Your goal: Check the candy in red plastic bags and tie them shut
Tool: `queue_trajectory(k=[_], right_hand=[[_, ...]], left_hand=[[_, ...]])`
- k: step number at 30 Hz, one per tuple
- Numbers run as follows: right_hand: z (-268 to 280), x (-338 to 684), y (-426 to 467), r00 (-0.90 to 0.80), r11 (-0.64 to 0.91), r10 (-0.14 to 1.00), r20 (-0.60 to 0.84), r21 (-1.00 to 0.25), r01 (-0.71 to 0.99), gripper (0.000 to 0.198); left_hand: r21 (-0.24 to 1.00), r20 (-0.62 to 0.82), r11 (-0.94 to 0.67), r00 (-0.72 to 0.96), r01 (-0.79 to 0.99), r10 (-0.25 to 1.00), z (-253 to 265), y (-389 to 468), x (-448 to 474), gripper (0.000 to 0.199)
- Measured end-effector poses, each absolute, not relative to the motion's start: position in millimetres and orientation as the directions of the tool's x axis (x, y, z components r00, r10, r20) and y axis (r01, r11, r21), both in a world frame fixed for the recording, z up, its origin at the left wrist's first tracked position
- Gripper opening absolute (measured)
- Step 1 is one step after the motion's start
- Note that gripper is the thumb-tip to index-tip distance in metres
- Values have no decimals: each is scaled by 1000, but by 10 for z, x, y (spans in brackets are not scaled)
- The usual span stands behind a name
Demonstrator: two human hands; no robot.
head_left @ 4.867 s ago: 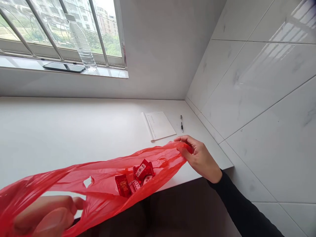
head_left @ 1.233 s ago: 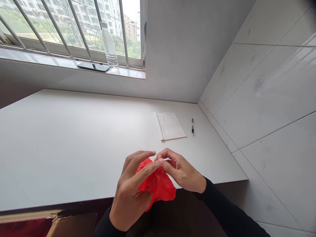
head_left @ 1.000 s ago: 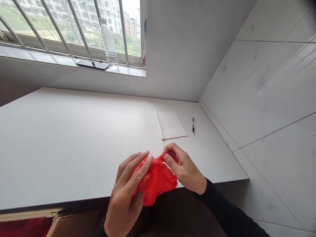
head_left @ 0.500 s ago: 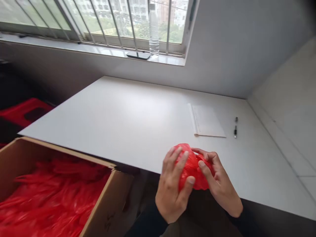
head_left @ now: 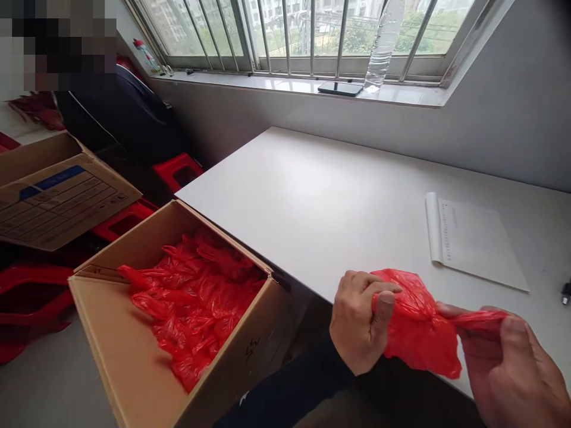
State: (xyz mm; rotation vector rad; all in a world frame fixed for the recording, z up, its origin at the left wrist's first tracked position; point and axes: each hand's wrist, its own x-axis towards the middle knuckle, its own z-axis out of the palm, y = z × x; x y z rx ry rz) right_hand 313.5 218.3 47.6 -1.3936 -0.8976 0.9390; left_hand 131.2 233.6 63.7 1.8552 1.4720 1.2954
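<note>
My left hand (head_left: 359, 321) grips the bunched body of a red plastic bag (head_left: 417, 324) over the near edge of the white table (head_left: 321, 202). My right hand (head_left: 513, 371) pinches the bag's stretched end, pulled out to the right. Both hands wear dark sleeves. What is inside the bag is hidden by the crumpled plastic. To the left, below the table, an open cardboard box (head_left: 134, 356) holds several similar red bags (head_left: 196, 297).
A sheet of paper (head_left: 477, 241) lies on the table at the right, a pen's end (head_left: 566, 291) at the frame edge. A water bottle (head_left: 383, 44) and phone (head_left: 341, 88) sit on the windowsill. Another cardboard box (head_left: 57, 190), red stools (head_left: 176, 171) and a seated person (head_left: 111, 113) are at the left.
The view has swung left, bringing the box of red bags fully into sight. My hands have moved apart: the left now clenches the bundle and the right draws its end out to the right.
</note>
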Motion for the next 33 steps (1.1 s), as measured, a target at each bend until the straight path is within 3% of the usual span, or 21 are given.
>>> queue_trajectory(k=[2, 4, 6, 9, 13, 16, 18, 20, 23, 26, 29, 33], right_hand=[[631, 3120, 2250, 408, 22, 911, -64, -979, -203, 32], [768, 3096, 2330, 315, 38, 947, -69, -947, -320, 36], [860, 3091, 2413, 223, 2, 971, -85, -932, -362, 38], [922, 3130, 2454, 219, -42, 969, -114, -950, -310, 43], [960, 3142, 2389, 193, -125, 963, -188, -946, -298, 40], [1027, 3022, 2310, 115, -135, 978, -175, -947, -293, 42], [1073, 2912, 2218, 18, -164, 984, -176, -946, -280, 44], [1083, 2861, 2096, -76, -194, 981, -180, -944, -267, 44], [978, 3006, 1952, -191, -190, 969, -155, -964, -185, 40], [782, 3333, 1935, -136, -40, 990, -21, -990, -137, 31], [662, 3575, 1970, -41, 73, 996, 78, -992, -107, 30], [706, 3540, 1953, 23, -103, 994, -104, -994, -39, 26]], left_hand=[[776, 443, -390, 13, 495, 897, 679, 2427, 1214, 49], [775, 463, -414, 18, 477, 886, 660, 2538, 1095, 44], [776, 469, -426, 26, 466, 883, 594, 2649, 974, 40], [793, 439, -376, -23, 480, 898, 516, 2699, 830, 37], [876, 228, -175, -65, 449, 971, 561, 2540, 822, 47], [979, -129, 115, 71, 168, 989, 659, 2391, 984, 52], [953, -284, 302, 245, -39, 927, 731, 2292, 1106, 44], [935, -293, 341, 333, -96, 896, 797, 2195, 1166, 39], [944, -278, 320, 324, -84, 904, 910, 2055, 1026, 35], [937, -293, 322, 199, -136, 935, 1099, 1899, 611, 30], [942, -262, 218, -152, -256, 953, 1281, 1767, 67, 25], [980, -193, 120, -590, -161, 784, 1233, 1709, -594, 31]])
